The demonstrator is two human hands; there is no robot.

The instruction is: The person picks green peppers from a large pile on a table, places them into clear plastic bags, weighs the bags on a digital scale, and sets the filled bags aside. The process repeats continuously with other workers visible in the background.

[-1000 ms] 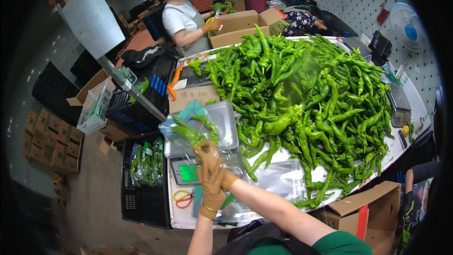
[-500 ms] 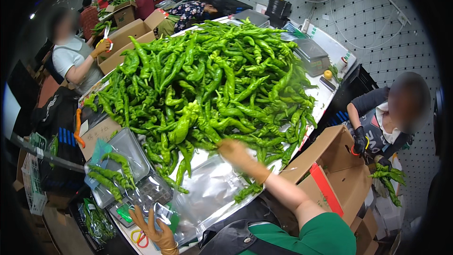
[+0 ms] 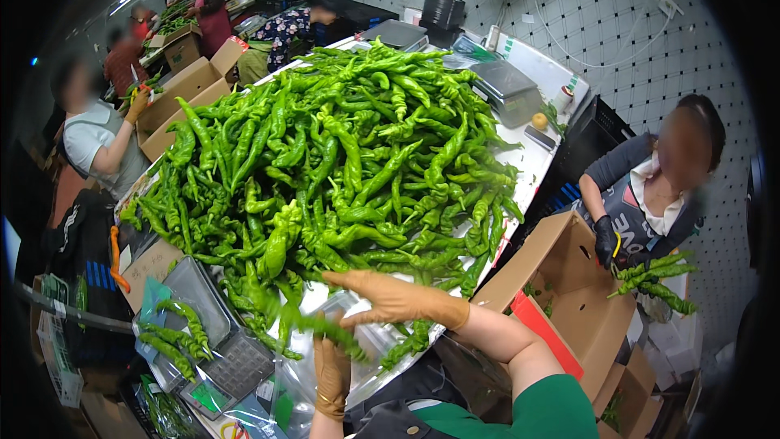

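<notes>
A big heap of long green peppers (image 3: 349,171) covers most of the table before me. At its near edge, my right hand (image 3: 402,297) in a tan glove reaches in from the right, its fingers stretched out and the thumb apart. Just under that thumb is a motion-blurred green pepper (image 3: 329,328). My left hand (image 3: 331,374), also gloved, points upward below this pepper. The pepper covers its fingertips, so its grip is hidden. A clear plastic bag (image 3: 294,374) lies around the left hand.
Several peppers lie on a clear-lidded grey scale (image 3: 236,370) at left. Red-and-yellow scissors (image 3: 234,431) are at the lower edge. An open cardboard box (image 3: 597,317) stands at right, beside a co-worker (image 3: 650,187) holding peppers. Another co-worker (image 3: 101,138) works at far left.
My right hand has drawn back from the heap toward the left. My left hand has moved right and up to meet it, and a pepper is now between them. The view has shifted slightly.
</notes>
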